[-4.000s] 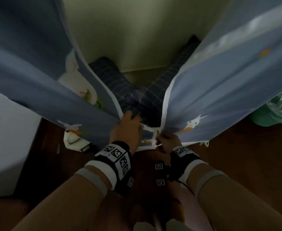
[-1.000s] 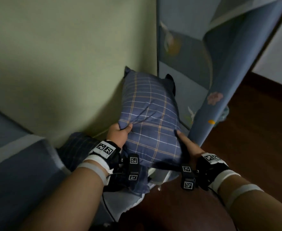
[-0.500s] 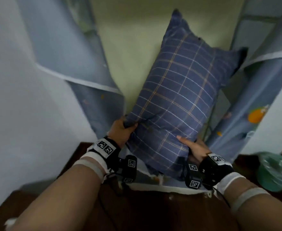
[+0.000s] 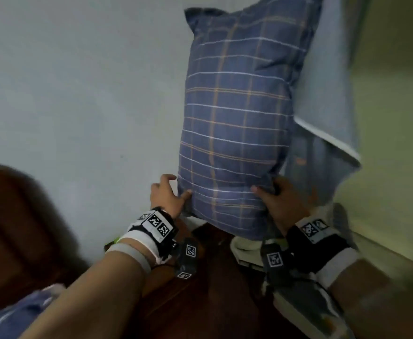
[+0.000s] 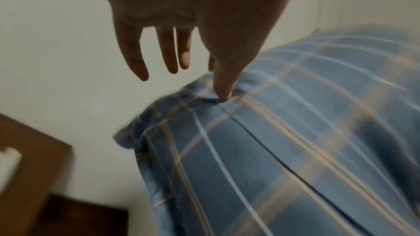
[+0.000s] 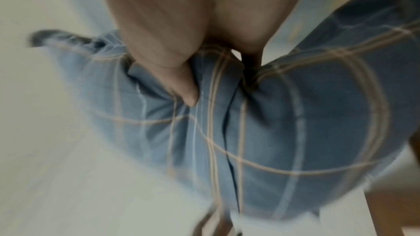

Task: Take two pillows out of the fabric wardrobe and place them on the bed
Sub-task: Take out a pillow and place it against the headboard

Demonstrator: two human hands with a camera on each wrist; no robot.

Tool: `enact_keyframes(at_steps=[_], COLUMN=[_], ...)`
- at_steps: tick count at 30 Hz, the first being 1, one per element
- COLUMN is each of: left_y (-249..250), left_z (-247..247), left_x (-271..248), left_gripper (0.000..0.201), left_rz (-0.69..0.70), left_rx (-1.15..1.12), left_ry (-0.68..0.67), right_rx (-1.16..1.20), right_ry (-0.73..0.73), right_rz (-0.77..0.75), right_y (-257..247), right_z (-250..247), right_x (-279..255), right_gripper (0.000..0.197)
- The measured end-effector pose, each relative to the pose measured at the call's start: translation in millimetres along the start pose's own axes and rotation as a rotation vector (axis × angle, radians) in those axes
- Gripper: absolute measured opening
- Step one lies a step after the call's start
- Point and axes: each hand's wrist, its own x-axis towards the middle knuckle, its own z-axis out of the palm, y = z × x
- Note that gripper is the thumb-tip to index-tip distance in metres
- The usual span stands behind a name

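Observation:
A blue plaid pillow (image 4: 237, 123) stands upright in the air in front of a pale wall. My right hand (image 4: 274, 194) grips its lower right corner; in the right wrist view the thumb digs into the bunched pillow (image 6: 272, 132) under that hand (image 6: 218, 71). My left hand (image 4: 168, 192) is at the lower left corner with fingers straight and spread. In the left wrist view only this hand's (image 5: 181, 78) thumb tip touches the pillow (image 5: 272, 150) edge. The bed's dark wooden headboard (image 4: 12, 216) and blue bedding (image 4: 17, 311) are at the lower left. The wardrobe's blue fabric flap (image 4: 322, 94) hangs right of the pillow.
Dark wooden floor (image 4: 212, 302) lies below my arms. A white object (image 4: 247, 250) sits on the floor under the pillow. A pale wall (image 4: 78, 94) fills the left and a greenish wall (image 4: 396, 143) the right.
The view has swung left and the headboard has come into sight. The pillow has come out of the wardrobe. My left hand has let go of the corner and spread its fingers.

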Motion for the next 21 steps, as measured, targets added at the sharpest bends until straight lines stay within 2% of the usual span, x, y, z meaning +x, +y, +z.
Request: enact_keyframes(at_steps=[1, 2, 4, 8, 11, 12, 13, 15, 17, 19, 21], left_y=[-12.3, -25.9, -45.4, -81.7, -125.0, -140.3, -153.1, -176.9, -200.6, -231.9, -266.5], left_z=[-24.3, -47.1, -90.5, -169.3, -212.5, -224.6, -236.2, -258.4, -279.2, -302.4, -323.2], left_x=[-5.5, -11.0, -25.7, -51.9, -73.7, -80.2, -86.8, -95.1, -100.4, -104.1, -103.7], left_gripper=[0.065, 0.067, 0.072, 0.047, 0.081, 0.084, 0.077, 0.052, 0.044, 0.048, 0.048], left_rz=[-0.051, -0.084, -0.094, -0.026, -0.097, -0.148, -0.202, -0.262, -0.357, -0.451, -0.466], left_rx=[-0.051, -0.175, -0.382, -0.467, -0.529, -0.55, -0.55, -0.506, -0.491, -0.502, -0.421], left_ry=[0.02, 0.006, -0.038, 0.025, 0.195, 0.267, 0.349, 0.507, 0.663, 0.82, 0.899], right_rx=[-0.064, -0.11, -0.132, -0.151, -0.181, -0.19, -0.195, -0.171, -0.109, -0.03, 0.089], right_ry=[-0.056, -0.108, -0.197, -0.467, -0.634, -0.711, -0.785, -0.907, -1.04, -1.181, -1.304], right_rz=[-0.044, -0.087, -0.177, -0.362, -0.623, -0.691, -0.752, -0.844, -0.877, -0.812, -0.665], right_y=[-12.7, -22.0, -33.5, -48.3, -66.4, -74.2, -80.4, -91.6, -98.4, -95.1, -87.9], right_z=[35.4, 71.6, 143.1, 268.6, 335.5, 353.1, 370.5, 402.1, 429.8, 458.8, 488.6], right_x=[-3.7, -8.8, -22.1, -69.2, -108.3, -118.3, -125.7, -133.7, -133.2, -124.1, -107.6], right_gripper=[0.016, 0.025, 0.029, 0.022, 0.021, 0.017, 0.015, 0.02, 0.03, 0.021, 0.011])
